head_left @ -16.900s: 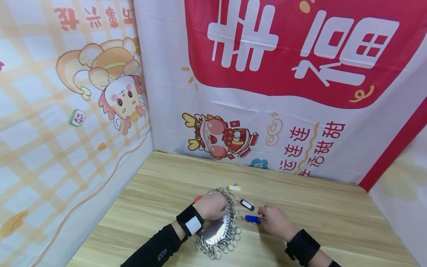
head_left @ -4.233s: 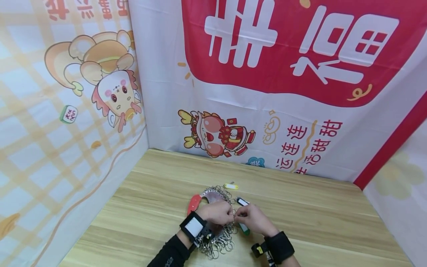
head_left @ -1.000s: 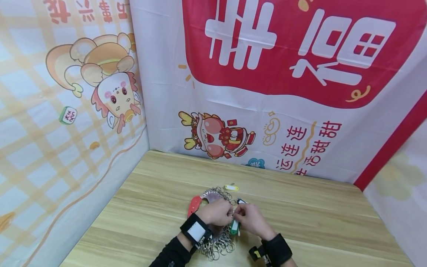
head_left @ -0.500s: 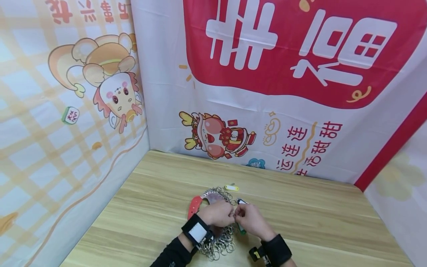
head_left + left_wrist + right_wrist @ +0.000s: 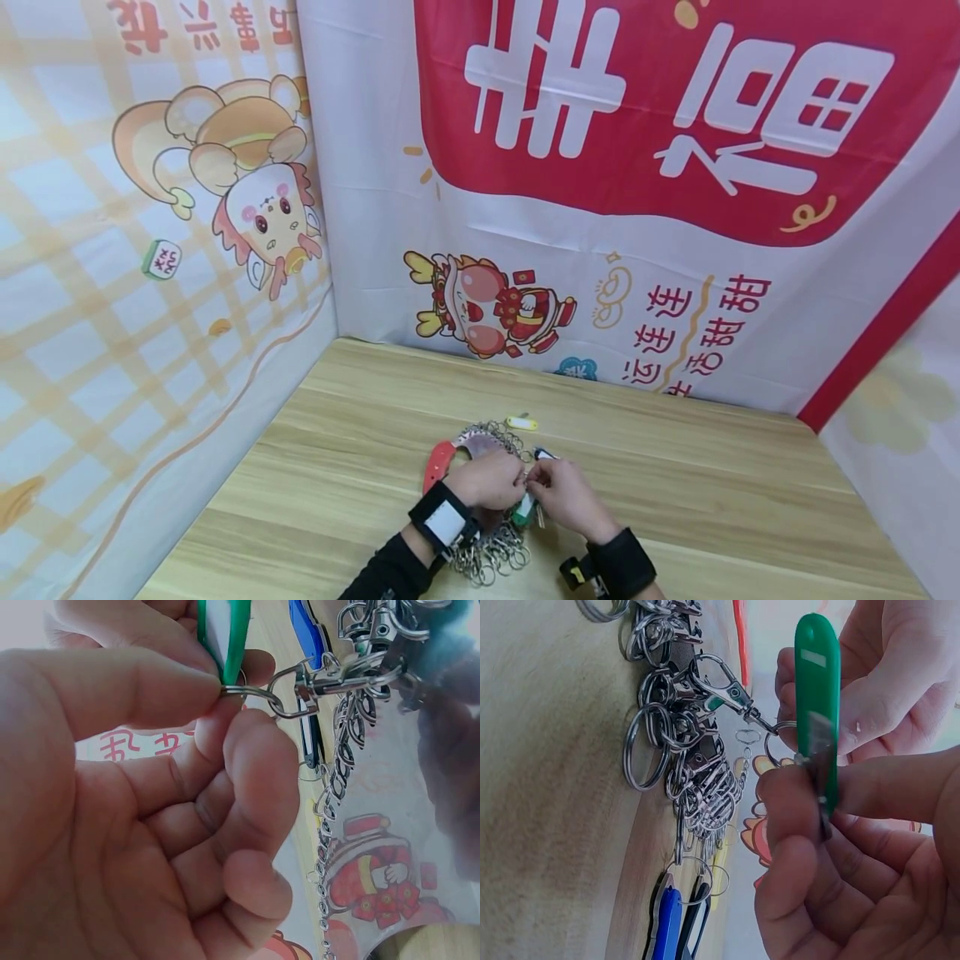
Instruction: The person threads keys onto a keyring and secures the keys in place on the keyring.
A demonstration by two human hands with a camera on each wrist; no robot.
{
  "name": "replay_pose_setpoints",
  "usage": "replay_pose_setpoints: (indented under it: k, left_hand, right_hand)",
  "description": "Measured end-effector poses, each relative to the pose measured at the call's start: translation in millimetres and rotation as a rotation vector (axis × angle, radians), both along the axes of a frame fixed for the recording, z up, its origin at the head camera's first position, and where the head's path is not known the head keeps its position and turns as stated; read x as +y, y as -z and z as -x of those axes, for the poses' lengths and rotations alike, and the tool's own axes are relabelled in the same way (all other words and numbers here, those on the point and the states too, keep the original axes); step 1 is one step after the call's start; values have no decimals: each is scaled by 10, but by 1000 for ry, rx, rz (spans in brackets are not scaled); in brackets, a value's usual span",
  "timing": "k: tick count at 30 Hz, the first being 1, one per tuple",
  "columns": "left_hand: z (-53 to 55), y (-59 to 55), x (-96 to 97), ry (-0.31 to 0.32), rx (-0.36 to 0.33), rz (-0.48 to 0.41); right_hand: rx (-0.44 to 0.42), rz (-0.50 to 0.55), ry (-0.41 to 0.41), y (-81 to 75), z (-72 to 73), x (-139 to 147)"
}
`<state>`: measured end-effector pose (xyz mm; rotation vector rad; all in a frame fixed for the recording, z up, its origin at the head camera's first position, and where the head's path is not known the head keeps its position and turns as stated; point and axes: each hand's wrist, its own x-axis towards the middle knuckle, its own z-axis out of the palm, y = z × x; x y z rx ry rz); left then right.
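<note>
In the head view a shiny metal plate (image 5: 478, 444) with a red handle (image 5: 437, 465) lies on the table, its rim lined with metal swivel clasps and rings. My left hand (image 5: 489, 480) is over it; in the left wrist view its thumb and forefinger pinch a split ring (image 5: 259, 693) looped through one clasp (image 5: 311, 686). Close beside it, my right hand (image 5: 567, 497) holds a green key tag (image 5: 817, 682) with a blurred key (image 5: 822, 746) against it. Whether the tag's loop is on the split ring, I cannot tell.
A blue tag (image 5: 667, 922) and a black tag (image 5: 695, 924) lie by the clasps, with thin rings at their ends. The yellow tag (image 5: 522, 423) lies behind the plate. Printed cloth walls (image 5: 375, 208) rise beyond the wooden table (image 5: 360, 433).
Earlier, my right hand was at the blue tag, away from the left; now both hands meet at the rim with the green tag. Lately the tag has swung left and right beneath my fingers.
</note>
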<state>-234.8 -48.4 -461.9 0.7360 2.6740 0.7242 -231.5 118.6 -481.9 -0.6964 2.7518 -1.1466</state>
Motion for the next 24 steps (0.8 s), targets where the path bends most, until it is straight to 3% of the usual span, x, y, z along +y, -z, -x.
replay_pose_setpoints:
  k: [13,24]
  left_hand:
    - [12,15,5,-17,28,21]
    - [28,19,-3,27,28,44]
  right_hand:
    - [42,6,-6,18,-2,-11]
    - [7,28,46,34,-1,-37]
